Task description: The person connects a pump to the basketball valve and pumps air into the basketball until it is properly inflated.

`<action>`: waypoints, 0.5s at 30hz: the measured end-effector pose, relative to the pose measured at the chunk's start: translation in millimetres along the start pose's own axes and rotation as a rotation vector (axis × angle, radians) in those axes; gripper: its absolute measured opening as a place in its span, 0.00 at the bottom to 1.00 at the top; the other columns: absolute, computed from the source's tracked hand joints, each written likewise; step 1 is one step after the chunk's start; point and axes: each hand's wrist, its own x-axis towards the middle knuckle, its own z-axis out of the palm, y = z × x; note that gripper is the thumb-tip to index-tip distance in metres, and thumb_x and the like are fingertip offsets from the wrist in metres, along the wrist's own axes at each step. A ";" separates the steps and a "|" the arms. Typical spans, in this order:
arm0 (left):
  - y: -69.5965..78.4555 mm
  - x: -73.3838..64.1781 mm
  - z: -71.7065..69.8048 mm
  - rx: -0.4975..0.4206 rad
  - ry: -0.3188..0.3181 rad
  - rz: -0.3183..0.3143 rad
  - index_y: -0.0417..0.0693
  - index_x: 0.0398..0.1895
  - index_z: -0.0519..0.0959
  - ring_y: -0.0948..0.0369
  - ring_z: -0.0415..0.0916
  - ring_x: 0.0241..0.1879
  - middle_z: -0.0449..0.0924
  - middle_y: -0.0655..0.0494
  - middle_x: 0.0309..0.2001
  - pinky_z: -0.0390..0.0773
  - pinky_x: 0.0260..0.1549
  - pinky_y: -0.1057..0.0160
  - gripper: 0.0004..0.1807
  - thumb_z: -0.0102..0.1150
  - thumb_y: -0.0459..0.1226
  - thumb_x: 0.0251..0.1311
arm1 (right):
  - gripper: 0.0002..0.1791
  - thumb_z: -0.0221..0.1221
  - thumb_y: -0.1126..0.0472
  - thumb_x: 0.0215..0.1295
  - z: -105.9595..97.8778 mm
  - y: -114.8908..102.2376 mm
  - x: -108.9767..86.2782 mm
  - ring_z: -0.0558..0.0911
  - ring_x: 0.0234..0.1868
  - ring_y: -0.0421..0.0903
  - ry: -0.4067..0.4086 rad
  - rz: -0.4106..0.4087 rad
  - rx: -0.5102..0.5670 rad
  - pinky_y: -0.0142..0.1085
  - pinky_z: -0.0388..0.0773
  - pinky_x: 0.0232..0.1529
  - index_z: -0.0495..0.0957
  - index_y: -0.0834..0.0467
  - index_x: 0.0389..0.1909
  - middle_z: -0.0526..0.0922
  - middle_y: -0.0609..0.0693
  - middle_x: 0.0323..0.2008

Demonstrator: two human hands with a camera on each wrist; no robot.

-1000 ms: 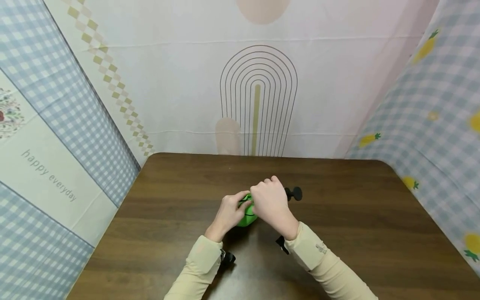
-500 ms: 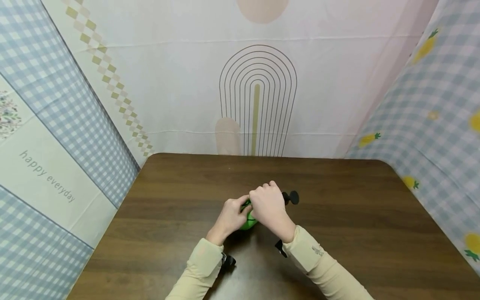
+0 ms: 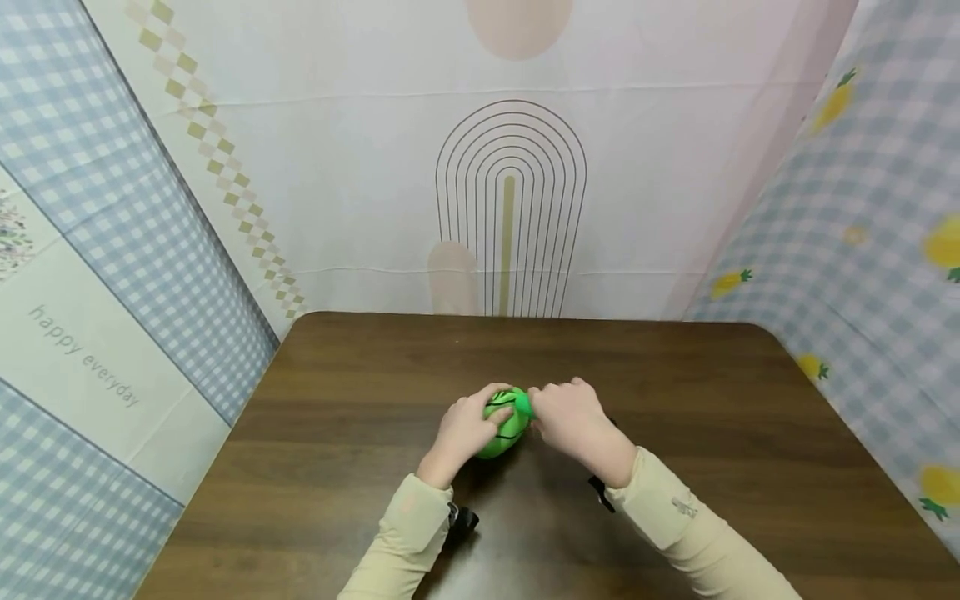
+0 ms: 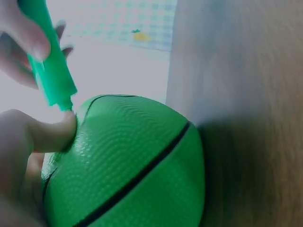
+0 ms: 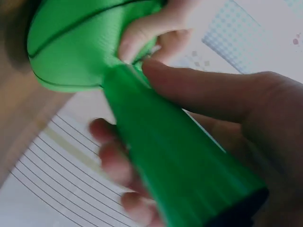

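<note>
A small green basketball (image 3: 508, 433) with black seam lines rests low over the table, its skin dented in places. My left hand (image 3: 463, 429) grips it from the left, thumb and fingers pressed into its top. In the left wrist view the thumb lies on the ball (image 4: 137, 146) right beside the tip of a green hand pump (image 4: 53, 75). My right hand (image 3: 576, 421) wraps round the barrel of that pump (image 5: 173, 149), seen close in the right wrist view, its narrow end meeting the ball. The pump's far end is dark and mostly hidden behind the right hand in the head view.
The brown wooden table (image 3: 360, 500) has rounded far corners. A pale patterned cloth (image 3: 360, 183) hangs behind it, with blue checked cloths (image 3: 862, 275) at both sides. A black strap device (image 3: 463, 523) sits on the left wrist.
My right hand has shifted right with the pump, showing more of the ball and the pump's green end. The black handle at its far end has gone from sight behind the hand.
</note>
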 end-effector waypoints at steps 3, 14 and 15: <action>-0.2 0.0 0.7 0.011 -0.026 0.000 0.69 0.63 0.72 0.54 0.75 0.24 0.85 0.47 0.36 0.69 0.23 0.60 0.22 0.57 0.48 0.65 | 0.17 0.73 0.56 0.47 -8.5 4.8 -13.4 0.78 0.18 0.49 0.034 -0.005 -0.043 0.39 0.69 0.24 0.74 0.59 0.25 0.78 0.49 0.18; -15.7 4.3 -12.4 -0.063 -0.291 0.186 0.61 0.70 0.64 0.56 0.76 0.47 0.78 0.52 0.58 0.73 0.51 0.53 0.25 0.50 0.42 0.70 | 0.20 0.75 0.52 0.43 -25.6 35.3 -26.8 0.65 0.11 0.42 0.201 -0.016 -0.011 0.34 0.61 0.14 0.73 0.55 0.26 0.68 0.45 0.11; -16.7 5.0 -12.2 -0.065 -0.290 0.201 0.59 0.70 0.65 0.56 0.75 0.45 0.78 0.51 0.56 0.73 0.49 0.54 0.25 0.51 0.40 0.70 | 0.19 0.75 0.53 0.45 -24.5 36.8 -25.7 0.63 0.12 0.41 0.195 -0.012 0.028 0.33 0.60 0.14 0.74 0.54 0.27 0.67 0.45 0.12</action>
